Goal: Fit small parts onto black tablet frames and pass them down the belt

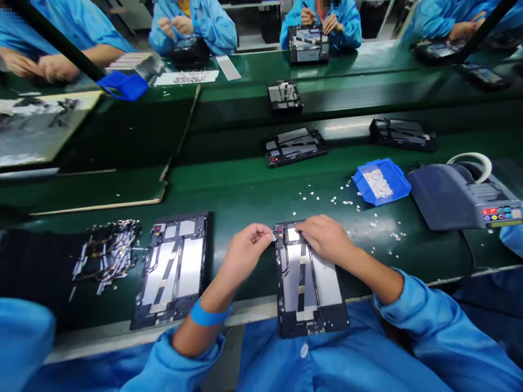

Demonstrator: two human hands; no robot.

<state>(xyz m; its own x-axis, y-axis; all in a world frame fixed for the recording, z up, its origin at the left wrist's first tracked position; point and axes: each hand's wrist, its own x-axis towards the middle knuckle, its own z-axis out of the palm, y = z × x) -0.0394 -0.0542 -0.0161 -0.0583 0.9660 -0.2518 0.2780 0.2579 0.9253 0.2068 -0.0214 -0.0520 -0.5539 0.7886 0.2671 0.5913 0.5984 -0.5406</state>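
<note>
An opened tablet (302,277) with silver battery panels lies in front of me, its lower end over the table edge. My left hand (249,247) is closed in a pinch at its upper left corner. Between thumb and forefinger a small white piece (273,237) shows, perhaps tape or a sticker. My right hand (324,237) lies over the tablet's upper right part, fingers stretched out and touching it beside a bright square patch (293,234). Its fingertips are partly hidden. To the left rests a second opened tablet (171,267), beside a pile of thin flex cables (108,253).
A blue bin (382,182) of small white pieces stands at right, with loose pieces (347,203) scattered around. Beside it is a tape dispenser (461,190). More opened tablets (296,146) lie further back. Co-workers' hands (322,19) work across the table.
</note>
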